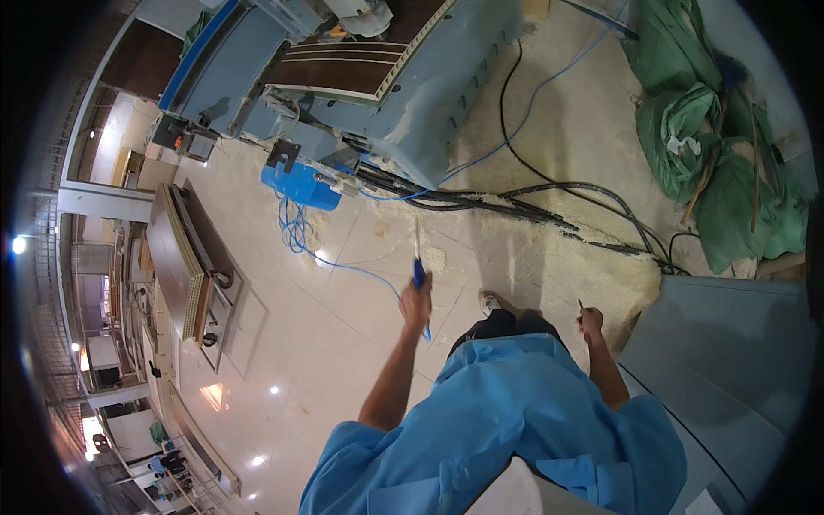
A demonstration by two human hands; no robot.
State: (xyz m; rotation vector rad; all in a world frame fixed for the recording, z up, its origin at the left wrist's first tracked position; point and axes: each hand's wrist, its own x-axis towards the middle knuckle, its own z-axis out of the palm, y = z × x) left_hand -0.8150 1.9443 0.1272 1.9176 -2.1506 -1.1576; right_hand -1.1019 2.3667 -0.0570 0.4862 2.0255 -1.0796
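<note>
My left hand (415, 304) is closed around a blue air blow gun (419, 275) with a thin pale nozzle that points away from me. A thin blue hose (360, 269) runs from below that hand towards loose coils on the floor. My right hand (590, 322) is closed on a short thin stick-like thing (581, 305); only its dark tip sticks out, too small to name. Both hands are held over the floor in front of me, apart from each other. Pale dust (601, 287) lies heaped beyond my right hand.
Ahead stands a blue-grey machine (421, 120) bearing a dark brown panel (343, 64). Black cables (515, 206) trail across the dusty floor. Green sacks (678, 129) slump at the far right, above a grey cabinet (721, 343). Stacked panels (176, 257) sit on a cart at left.
</note>
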